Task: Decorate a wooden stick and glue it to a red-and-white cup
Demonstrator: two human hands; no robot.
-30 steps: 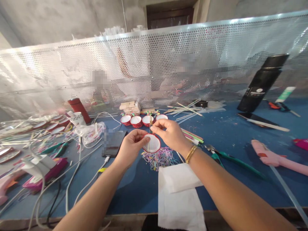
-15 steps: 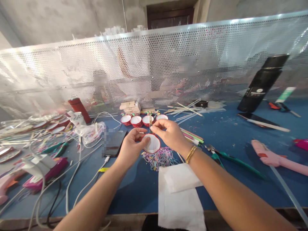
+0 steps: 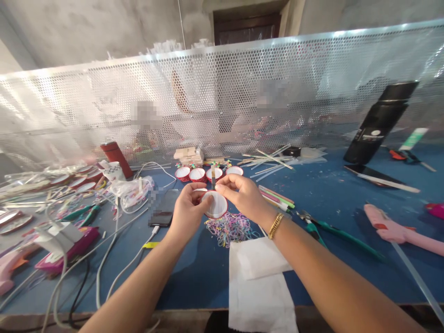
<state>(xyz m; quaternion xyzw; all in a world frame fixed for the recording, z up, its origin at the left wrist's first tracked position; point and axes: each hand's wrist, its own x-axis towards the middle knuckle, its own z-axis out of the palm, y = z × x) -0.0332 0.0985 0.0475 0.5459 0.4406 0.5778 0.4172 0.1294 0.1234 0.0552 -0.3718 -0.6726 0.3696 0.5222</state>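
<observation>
My left hand [image 3: 187, 212] grips a small round drum [image 3: 215, 204] with a red rim and a white face, held above the blue table [image 3: 329, 194]. My right hand [image 3: 243, 194] pinches a thin stick [image 3: 213, 181] that stands up from the drum's top edge. A gold bracelet [image 3: 275, 225] circles my right wrist. Directly under the drum lies a heap of coloured rubber bands [image 3: 229, 228]. A row of finished small red drums [image 3: 197, 174] sits just beyond my hands.
A white cloth [image 3: 258, 286] lies at the near edge. A phone [image 3: 163, 207] with cables sits at left, green pliers [image 3: 333, 231] and a pink glue gun [image 3: 395, 229] at right, a black bottle [image 3: 379, 122] far right. A perforated screen [image 3: 222, 92] backs the table.
Both hands and the drum shifted slightly left and up; the drum's white face now tilts a little more away. The grips are the same.
</observation>
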